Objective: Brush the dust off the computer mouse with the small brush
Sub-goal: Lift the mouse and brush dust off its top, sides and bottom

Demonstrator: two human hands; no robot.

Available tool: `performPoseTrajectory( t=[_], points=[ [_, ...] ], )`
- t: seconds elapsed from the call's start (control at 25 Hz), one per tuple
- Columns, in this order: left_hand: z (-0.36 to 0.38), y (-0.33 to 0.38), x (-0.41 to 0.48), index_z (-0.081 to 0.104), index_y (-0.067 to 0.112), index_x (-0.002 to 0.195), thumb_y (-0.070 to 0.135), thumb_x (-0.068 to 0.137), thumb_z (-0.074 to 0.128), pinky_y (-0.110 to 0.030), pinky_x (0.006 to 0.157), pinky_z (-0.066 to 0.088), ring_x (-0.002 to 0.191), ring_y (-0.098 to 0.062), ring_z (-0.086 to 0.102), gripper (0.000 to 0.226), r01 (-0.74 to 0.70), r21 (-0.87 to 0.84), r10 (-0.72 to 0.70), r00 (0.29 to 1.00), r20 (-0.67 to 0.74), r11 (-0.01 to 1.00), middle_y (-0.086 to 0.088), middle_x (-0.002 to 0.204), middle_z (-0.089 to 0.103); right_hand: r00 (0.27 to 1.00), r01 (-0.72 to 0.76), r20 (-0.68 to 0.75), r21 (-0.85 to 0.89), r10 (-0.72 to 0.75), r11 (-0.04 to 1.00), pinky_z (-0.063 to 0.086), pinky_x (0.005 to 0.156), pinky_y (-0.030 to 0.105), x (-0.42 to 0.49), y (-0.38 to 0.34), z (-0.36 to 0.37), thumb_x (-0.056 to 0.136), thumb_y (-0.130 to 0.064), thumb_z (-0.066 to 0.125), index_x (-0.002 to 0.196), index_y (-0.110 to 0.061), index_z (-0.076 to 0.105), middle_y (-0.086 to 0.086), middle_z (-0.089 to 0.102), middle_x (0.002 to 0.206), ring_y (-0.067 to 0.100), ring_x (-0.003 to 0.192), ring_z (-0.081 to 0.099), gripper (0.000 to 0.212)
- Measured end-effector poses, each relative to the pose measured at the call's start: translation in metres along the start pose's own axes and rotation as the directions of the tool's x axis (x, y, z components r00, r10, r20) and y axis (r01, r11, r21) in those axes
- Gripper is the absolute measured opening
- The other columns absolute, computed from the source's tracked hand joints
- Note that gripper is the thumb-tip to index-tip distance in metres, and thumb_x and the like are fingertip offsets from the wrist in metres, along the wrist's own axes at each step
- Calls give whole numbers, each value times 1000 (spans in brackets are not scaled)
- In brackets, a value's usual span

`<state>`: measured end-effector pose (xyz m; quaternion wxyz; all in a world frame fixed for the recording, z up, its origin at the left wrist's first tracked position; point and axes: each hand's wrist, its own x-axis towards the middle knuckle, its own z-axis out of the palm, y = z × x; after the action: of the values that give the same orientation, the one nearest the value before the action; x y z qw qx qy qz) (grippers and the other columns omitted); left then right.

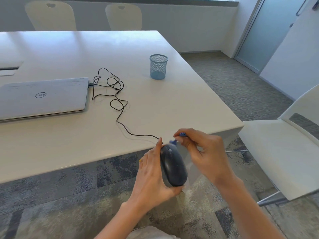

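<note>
Nearest, off the near edge of the table and above patterned grey carpet (69,195): left hand (151,176) wrapped around the dark grey, rounded plastic computer mouse (173,165), palm against its left side, thumb under the near end, index finger raised along the far end. Mouse tilted on its side, buttons and scroll wheel pointing away toward the table edge. Right hand (203,152) just beside the mouse on its right, fingers pinched narrow on the small blue-handled brush (177,138); only a short piece of blue handle and a blurred blue tip visible, tip at the far end of the mouse near the wheel. Contact of bristles with the mouse impossible to tell through the blur. Thin black cable (119,107) running from the mouse's far end onto the white table (155,104), looping in loose tangles toward the closed silver laptop (43,97) at left and plugged into its right side. Farther back, right of the cable loops, blue wire-mesh pen cup (158,66) standing upright, well apart from the laptop. White chair (283,152) at right beside the table corner; two more white chairs (123,17) beyond the far edge.
</note>
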<state>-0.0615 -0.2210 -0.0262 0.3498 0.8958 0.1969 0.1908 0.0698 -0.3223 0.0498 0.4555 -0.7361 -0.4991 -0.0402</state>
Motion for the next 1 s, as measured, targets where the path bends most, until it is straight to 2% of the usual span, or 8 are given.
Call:
performPoseTrajectory(
  t=[0.08, 0.2, 0.32, 0.52, 0.6, 0.76, 0.88, 1.0],
  points=[
    [-2, 1, -1, -11, 36, 149, 59, 54, 84, -34, 109, 31, 120, 14, 16, 136, 15, -4, -15, 1000, -7, 1000, 24, 135, 24, 1000, -6, -23, 48, 7, 999, 58, 69, 33, 2, 2, 0, 90, -8, 69, 96, -11, 74, -3, 78, 86, 8, 79, 73, 8],
    [-5, 2, 0, -9, 36, 150, 56, 54, 85, -35, 109, 32, 121, 25, 10, 136, 53, -23, -53, 998, -17, 998, 27, 136, 25, 995, -41, 99, 135, 27, 990, 56, 69, 43, -9, 5, 0, 94, -17, 63, 98, -14, 72, -1, 78, 87, 18, 78, 73, 10],
    [-6, -1, -1, -11, 37, 150, 57, 55, 85, -31, 107, 30, 120, 26, 7, 137, 58, -1, -58, 998, -22, 998, 31, 134, 21, 982, -94, 179, 203, 57, 975, 57, 66, 47, -20, 7, -13, 94, -29, 59, 96, -18, 71, 0, 78, 84, 25, 74, 74, 16],
    [-6, 0, -2, -3, 29, 152, 59, 54, 80, -35, 107, 32, 123, 7, 22, 132, 66, -17, -66, 998, -21, 998, 16, 143, 31, 892, -246, 429, 197, 143, 949, 61, 74, 22, -35, 12, -35, 91, -19, 64, 89, -14, 73, -7, 78, 83, 7, 82, 75, 10],
    [-6, 0, 1, -1, 30, 152, 59, 55, 81, -33, 109, 29, 126, 9, 21, 131, 53, -15, -53, 998, -25, 999, 16, 147, 28, 922, -280, 349, 295, 170, 913, 60, 75, 21, -35, 8, -40, 88, -22, 65, 91, -14, 74, -4, 79, 85, 11, 84, 76, 13],
    [-6, 5, 1, -5, 37, 150, 59, 54, 84, -22, 108, 19, 126, 23, 9, 132, 30, -14, -31, 1000, -8, 999, 29, 144, 20, 977, -198, 18, 442, 211, 875, 61, 82, 30, -24, 1, -33, 86, -20, 64, 92, -21, 75, -1, 79, 90, 17, 92, 75, 12],
    [-5, 6, 0, -5, 39, 149, 62, 54, 83, -4, 105, 2, 129, 19, 10, 132, 23, 1, -23, 1000, -13, 1000, 24, 149, 20, 982, -180, 4, 317, 188, 931, 61, 82, 33, -26, 4, -19, 88, -9, 65, 99, -13, 75, -2, 78, 91, 13, 90, 74, 15],
    [-5, 2, 1, -2, 34, 151, 63, 55, 82, 0, 103, -1, 133, 10, 18, 131, 33, -2, -33, 999, -34, 999, 23, 151, 20, 984, -174, 61, 164, 166, 971, 60, 74, 28, -36, 7, -22, 89, -12, 66, 96, -13, 74, -9, 77, 87, 8, 82, 74, 11]
  ],
)
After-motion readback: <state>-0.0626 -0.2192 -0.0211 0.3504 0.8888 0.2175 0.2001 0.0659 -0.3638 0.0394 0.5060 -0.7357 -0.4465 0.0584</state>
